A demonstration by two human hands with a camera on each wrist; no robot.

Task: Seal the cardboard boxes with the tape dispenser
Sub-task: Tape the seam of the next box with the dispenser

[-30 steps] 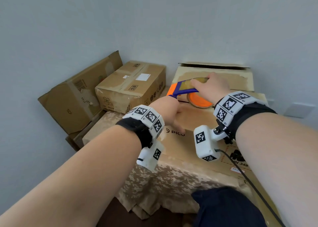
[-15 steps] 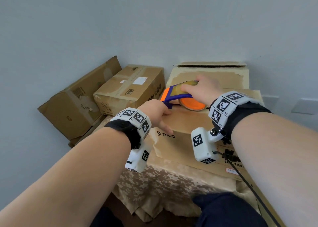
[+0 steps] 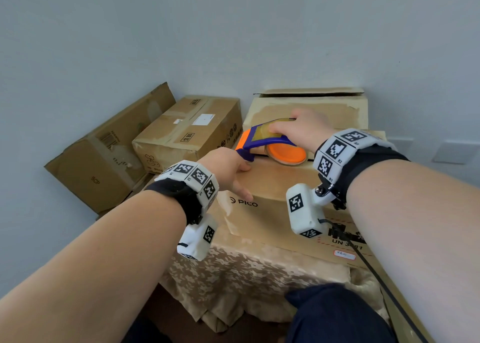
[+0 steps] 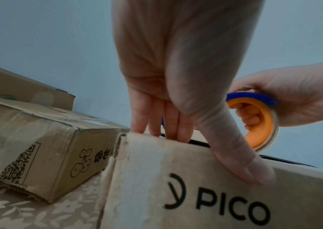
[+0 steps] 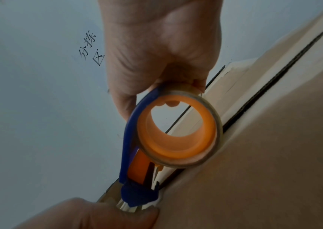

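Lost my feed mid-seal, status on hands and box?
Right hand grips tape dispenser at seam. Left hand presses PICO box top edge. Nothing blocking the seam.

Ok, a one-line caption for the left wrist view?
Left hand steadies PICO box; right hand grips tape dispenser.

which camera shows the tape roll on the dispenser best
The right wrist view: the tape roll faces the camera, whole ring visible. The head view shows it edge-on beside the right hand. The left wrist view hides part of it behind the left hand.
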